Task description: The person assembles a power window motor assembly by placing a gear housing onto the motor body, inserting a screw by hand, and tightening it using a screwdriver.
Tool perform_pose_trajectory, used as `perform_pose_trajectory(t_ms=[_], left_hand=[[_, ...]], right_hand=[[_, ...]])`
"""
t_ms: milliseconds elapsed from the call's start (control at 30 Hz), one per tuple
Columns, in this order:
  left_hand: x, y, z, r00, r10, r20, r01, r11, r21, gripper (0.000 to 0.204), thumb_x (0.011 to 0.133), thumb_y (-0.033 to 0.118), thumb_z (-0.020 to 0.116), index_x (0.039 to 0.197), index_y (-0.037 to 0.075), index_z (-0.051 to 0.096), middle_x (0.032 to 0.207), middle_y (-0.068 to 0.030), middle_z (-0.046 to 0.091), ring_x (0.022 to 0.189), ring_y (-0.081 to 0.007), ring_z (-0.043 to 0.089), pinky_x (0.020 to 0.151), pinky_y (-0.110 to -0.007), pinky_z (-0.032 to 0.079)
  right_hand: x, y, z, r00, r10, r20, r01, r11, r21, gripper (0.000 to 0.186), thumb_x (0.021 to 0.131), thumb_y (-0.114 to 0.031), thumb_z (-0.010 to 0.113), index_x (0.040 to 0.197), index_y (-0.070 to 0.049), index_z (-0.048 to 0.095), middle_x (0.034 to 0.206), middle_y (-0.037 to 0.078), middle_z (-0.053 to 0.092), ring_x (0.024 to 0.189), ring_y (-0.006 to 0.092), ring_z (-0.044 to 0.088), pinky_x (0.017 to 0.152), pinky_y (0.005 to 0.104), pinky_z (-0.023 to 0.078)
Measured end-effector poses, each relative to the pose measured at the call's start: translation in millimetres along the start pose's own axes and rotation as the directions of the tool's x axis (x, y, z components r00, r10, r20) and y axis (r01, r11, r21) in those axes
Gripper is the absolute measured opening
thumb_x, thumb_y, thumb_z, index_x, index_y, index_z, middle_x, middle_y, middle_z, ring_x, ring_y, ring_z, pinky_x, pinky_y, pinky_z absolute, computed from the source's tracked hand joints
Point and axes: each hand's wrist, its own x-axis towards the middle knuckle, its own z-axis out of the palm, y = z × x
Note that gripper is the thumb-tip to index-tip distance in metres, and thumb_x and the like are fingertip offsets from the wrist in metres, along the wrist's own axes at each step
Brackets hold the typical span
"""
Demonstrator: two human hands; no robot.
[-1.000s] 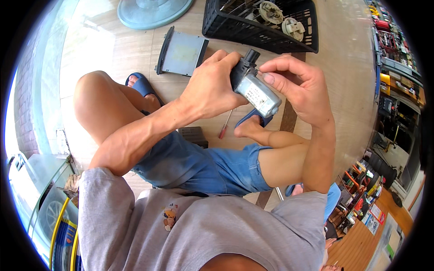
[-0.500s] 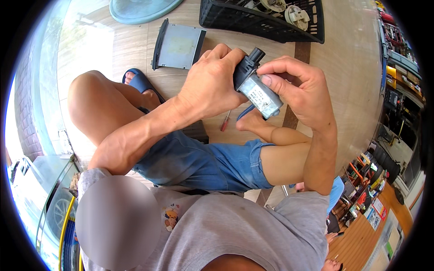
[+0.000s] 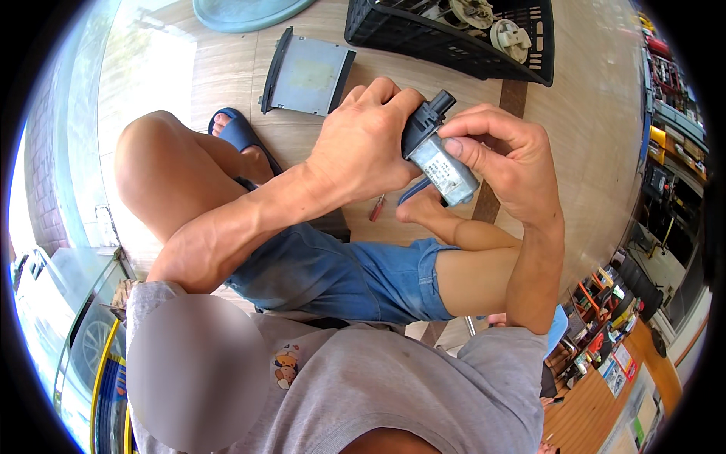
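— Where's the motor unit [image 3: 435, 157]?
— Upper half of the frame, just right of centre, held aslant.
— And its look?
— Silvery metal body slanting toward lower right, pale label [image 3: 437, 168] showing; black housing [image 3: 417, 132] joined above, stubby connector [image 3: 442, 101] pointing upper right.

The head camera, the left one of a side-by-side pair, looks steeply down from above the person's gray T-shirt [image 3: 401, 371], facing out over the denim shorts [image 3: 348, 272] to the tiled floor [image 3: 578, 144]. It sits close enough that the left hand [image 3: 370, 140] and right hand [image 3: 510, 159] loom large above the middle, while the black plastic crate [image 3: 423, 51] lies farther off, cut by the top edge. Its fisheye sweep reaches cluttered shelves [image 3: 669, 91] at far right, edges bending toward a dark rounded border.
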Motion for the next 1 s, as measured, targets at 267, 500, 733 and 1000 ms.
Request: perform_pose_trajectory(t_ms=[267, 500, 733, 1000], left_hand=[[0.6, 0.4, -0.7, 1.0, -0.003, -0.01, 0.002, 1.0, -0.021, 0.052, 0.066, 0.017, 0.082, 0.113, 0.004, 0.065, 0.104, -0.0171, 0.063, 0.093, -0.0393, 0.064, 0.084, -0.046, 0.055], [0.7, -0.8, -0.2, 1.0, 0.0, -0.014, 0.0, 1.0, -0.015, 0.053, 0.066, 0.017, 0.082, 0.114, 0.004, 0.065, 0.104, -0.0178, 0.062, 0.091, -0.0396, 0.064, 0.084, -0.046, 0.055], [1.9, 0.0, 0.2, 1.0, -0.012, -0.008, 0.012, 1.0, -0.026, 0.054, 0.065, 0.018, 0.083, 0.114, 0.003, 0.066, 0.104, -0.0179, 0.063, 0.093, -0.04, 0.065, 0.084, -0.046, 0.055], [1.5, 0.7, -0.6, 1.0, -0.016, -0.003, 0.016, 0.999, -0.036, 0.055, 0.065, 0.019, 0.084, 0.115, 0.004, 0.066, 0.104, -0.0177, 0.063, 0.093, -0.0403, 0.065, 0.085, -0.047, 0.056]], right_hand=[[-0.6, 8.9, 2.4, 0.986, -0.159, -0.05, 0.153, 0.982, -0.113, 0.014, 0.093, -0.007, 0.07, 0.106, -0.001, 0.074, 0.091, 0.006, 0.072, 0.076, 0.0092, 0.067, 0.059, 0.0248, 0.053], [-2.4, 4.9, 4.6, 0.995, 0.018, -0.103, -0.018, 1.0, -0.001, 0.019, 0.09, -0.001, 0.076, 0.108, 0.003, 0.069, 0.097, 0.007, 0.072, 0.087, 0.0108, 0.068, 0.078, 0.024, 0.056], [-3.4, 4.8, 10.0, 0.984, -0.006, -0.178, 0.014, 0.999, 0.041, 0.015, 0.09, -0.007, 0.075, 0.102, 0.001, 0.07, 0.087, 0.005, 0.073, 0.074, 0.0078, 0.066, 0.062, 0.0238, 0.054], [-1.3, 1.2, 4.1, 0.986, 0.08, -0.145, -0.075, 0.996, 0.038, 0.018, 0.088, -0.001, 0.078, 0.103, 0.002, 0.067, 0.096, 0.008, 0.073, 0.087, 0.0108, 0.068, 0.078, 0.0236, 0.056]])
